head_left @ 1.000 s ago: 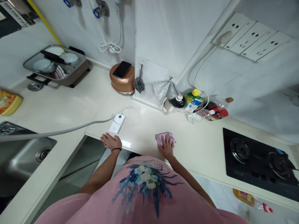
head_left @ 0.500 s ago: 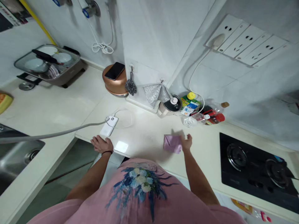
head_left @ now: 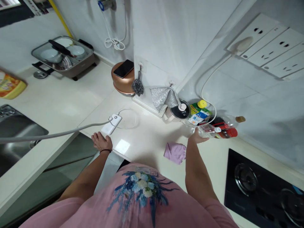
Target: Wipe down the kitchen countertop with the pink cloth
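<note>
My left hand (head_left: 102, 142) rests flat at the counter's front edge with its fingers apart, holding nothing. Just beyond its fingertips lies a white power bank (head_left: 111, 124) with a cable plugged in. On the right, my right hand (head_left: 197, 137) has its thumb and fingers around the lower end of a clear plastic bottle (head_left: 207, 130) with a white cap, which lies on its side. Part of that bottle is hidden by the hand. A folded purple cloth (head_left: 175, 152) lies on the counter, left of my right forearm.
Beside the bottle are a red-capped bottle (head_left: 228, 133), a yellow-capped pouch (head_left: 199, 110) and a small lidded pot (head_left: 180, 110). A black gas stove (head_left: 263, 190) lies right. A copper-coloured pot (head_left: 122, 80) stands at the back. A grey cable (head_left: 59, 136) crosses above the sink (head_left: 21, 148).
My right hand has left the purple cloth's side and moved forward to the clear bottle. The left hand stays at the counter edge. The view has shifted somewhat.
</note>
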Demonstrator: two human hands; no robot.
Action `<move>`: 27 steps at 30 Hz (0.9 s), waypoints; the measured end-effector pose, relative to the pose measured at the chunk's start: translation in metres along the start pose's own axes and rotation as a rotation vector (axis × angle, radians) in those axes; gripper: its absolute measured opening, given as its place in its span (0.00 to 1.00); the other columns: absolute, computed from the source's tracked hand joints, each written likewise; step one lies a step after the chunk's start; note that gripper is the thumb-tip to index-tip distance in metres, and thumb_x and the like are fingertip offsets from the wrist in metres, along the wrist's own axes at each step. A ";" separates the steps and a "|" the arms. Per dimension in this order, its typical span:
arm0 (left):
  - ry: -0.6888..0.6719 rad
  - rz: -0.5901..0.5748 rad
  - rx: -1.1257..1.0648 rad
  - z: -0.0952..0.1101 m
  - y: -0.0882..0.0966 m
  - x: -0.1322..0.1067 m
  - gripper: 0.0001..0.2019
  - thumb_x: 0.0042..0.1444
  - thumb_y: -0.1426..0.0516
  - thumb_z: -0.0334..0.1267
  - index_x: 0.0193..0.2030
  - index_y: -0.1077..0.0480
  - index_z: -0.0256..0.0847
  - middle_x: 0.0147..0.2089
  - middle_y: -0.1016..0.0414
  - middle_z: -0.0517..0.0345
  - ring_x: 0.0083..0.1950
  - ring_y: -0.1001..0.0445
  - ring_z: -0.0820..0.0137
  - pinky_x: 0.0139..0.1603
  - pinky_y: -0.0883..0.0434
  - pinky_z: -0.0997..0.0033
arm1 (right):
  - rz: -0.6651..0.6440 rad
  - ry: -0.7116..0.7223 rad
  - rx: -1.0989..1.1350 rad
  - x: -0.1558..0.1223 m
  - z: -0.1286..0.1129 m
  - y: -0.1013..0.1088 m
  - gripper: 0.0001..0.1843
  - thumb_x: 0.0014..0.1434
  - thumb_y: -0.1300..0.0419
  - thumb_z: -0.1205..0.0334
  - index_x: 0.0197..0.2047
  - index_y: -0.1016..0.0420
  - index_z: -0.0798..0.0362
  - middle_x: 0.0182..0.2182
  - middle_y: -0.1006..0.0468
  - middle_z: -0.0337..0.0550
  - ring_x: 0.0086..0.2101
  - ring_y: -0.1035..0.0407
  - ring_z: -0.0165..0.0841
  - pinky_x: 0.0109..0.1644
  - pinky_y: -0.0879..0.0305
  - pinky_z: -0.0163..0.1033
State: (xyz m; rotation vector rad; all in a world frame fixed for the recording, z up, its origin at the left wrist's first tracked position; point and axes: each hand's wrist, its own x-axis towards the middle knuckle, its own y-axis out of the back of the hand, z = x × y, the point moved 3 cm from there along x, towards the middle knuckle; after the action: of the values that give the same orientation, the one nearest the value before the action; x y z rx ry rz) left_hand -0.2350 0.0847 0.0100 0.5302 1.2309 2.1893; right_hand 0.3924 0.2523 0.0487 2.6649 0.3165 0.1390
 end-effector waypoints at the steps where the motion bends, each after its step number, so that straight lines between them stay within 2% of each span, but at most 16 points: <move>1: 0.001 0.001 0.002 -0.001 -0.001 0.000 0.34 0.65 0.44 0.41 0.76 0.41 0.32 0.78 0.45 0.29 0.80 0.53 0.41 0.71 0.43 0.29 | 0.027 0.018 -0.006 0.004 0.000 0.000 0.51 0.59 0.37 0.43 0.76 0.56 0.55 0.75 0.49 0.70 0.74 0.48 0.52 0.76 0.47 0.66; 3: 0.005 -0.001 0.004 -0.002 -0.002 0.000 0.34 0.65 0.45 0.41 0.76 0.42 0.32 0.78 0.46 0.30 0.81 0.54 0.41 0.72 0.44 0.29 | 0.006 0.089 -0.020 0.012 0.003 0.003 0.44 0.60 0.39 0.42 0.71 0.48 0.53 0.72 0.45 0.69 0.72 0.45 0.55 0.75 0.46 0.69; 5: 0.005 -0.002 0.004 -0.004 -0.003 0.001 0.34 0.66 0.45 0.42 0.77 0.42 0.32 0.79 0.46 0.30 0.81 0.55 0.42 0.73 0.45 0.30 | -0.030 0.153 -0.011 0.019 0.009 0.013 0.42 0.59 0.39 0.41 0.69 0.45 0.52 0.70 0.43 0.68 0.71 0.43 0.56 0.75 0.45 0.70; 7: 0.006 -0.002 0.003 -0.005 -0.005 0.001 0.34 0.66 0.45 0.42 0.77 0.42 0.32 0.79 0.47 0.31 0.81 0.55 0.43 0.74 0.46 0.31 | -0.043 0.148 0.033 0.024 0.016 0.028 0.43 0.55 0.35 0.42 0.68 0.44 0.51 0.67 0.39 0.66 0.69 0.40 0.55 0.75 0.45 0.69; 10: 0.022 -0.011 -0.002 -0.007 -0.006 0.001 0.35 0.66 0.45 0.42 0.77 0.42 0.32 0.79 0.48 0.31 0.82 0.56 0.44 0.75 0.47 0.31 | -0.058 0.101 0.111 0.025 0.021 0.055 0.44 0.51 0.33 0.46 0.66 0.42 0.51 0.60 0.32 0.59 0.62 0.32 0.51 0.72 0.38 0.66; 12: 0.037 -0.023 -0.008 -0.007 -0.005 0.001 0.35 0.66 0.45 0.42 0.77 0.43 0.32 0.80 0.49 0.31 0.82 0.57 0.44 0.75 0.47 0.32 | -0.149 0.116 0.209 0.020 0.020 0.074 0.41 0.52 0.34 0.47 0.65 0.39 0.50 0.56 0.27 0.52 0.58 0.28 0.47 0.67 0.32 0.63; 14: 0.042 -0.037 -0.016 -0.006 -0.004 0.000 0.35 0.66 0.45 0.42 0.77 0.43 0.32 0.80 0.50 0.31 0.82 0.57 0.44 0.74 0.47 0.31 | -0.345 0.096 0.331 0.007 0.017 0.091 0.37 0.52 0.33 0.47 0.62 0.34 0.47 0.51 0.24 0.44 0.53 0.25 0.41 0.62 0.27 0.57; 17: 0.029 -0.048 -0.025 -0.006 -0.003 0.000 0.35 0.66 0.45 0.42 0.78 0.43 0.31 0.80 0.49 0.30 0.82 0.58 0.43 0.74 0.46 0.31 | -0.692 -0.052 0.386 -0.031 0.015 0.114 0.33 0.50 0.33 0.42 0.56 0.26 0.48 0.42 0.21 0.40 0.43 0.24 0.37 0.52 0.23 0.51; 20: 0.020 -0.051 -0.032 -0.006 -0.003 0.000 0.36 0.66 0.45 0.43 0.78 0.44 0.30 0.80 0.50 0.29 0.82 0.58 0.42 0.74 0.47 0.31 | -0.985 -0.242 0.296 -0.091 0.017 0.127 0.34 0.48 0.32 0.35 0.50 0.20 0.50 0.39 0.17 0.44 0.40 0.22 0.41 0.48 0.23 0.51; 23: 0.024 -0.066 -0.040 -0.008 -0.004 0.000 0.36 0.67 0.46 0.44 0.78 0.44 0.28 0.80 0.51 0.28 0.82 0.59 0.42 0.75 0.47 0.32 | -1.248 -0.369 0.146 -0.158 0.017 0.126 0.33 0.47 0.30 0.33 0.47 0.17 0.50 0.39 0.15 0.47 0.42 0.22 0.46 0.49 0.24 0.52; 27: 0.023 -0.089 -0.045 -0.010 -0.006 0.000 0.37 0.67 0.46 0.44 0.78 0.45 0.27 0.81 0.53 0.28 0.82 0.60 0.42 0.75 0.48 0.33 | -1.585 -0.377 -0.079 -0.229 0.014 0.115 0.28 0.50 0.31 0.35 0.43 0.16 0.50 0.34 0.16 0.43 0.38 0.24 0.42 0.43 0.26 0.47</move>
State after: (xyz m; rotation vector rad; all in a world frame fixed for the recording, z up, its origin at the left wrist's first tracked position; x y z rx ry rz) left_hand -0.2388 0.0805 -0.0001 0.4253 1.1914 2.1484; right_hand 0.1951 0.0898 0.0774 1.5890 1.9740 -0.7738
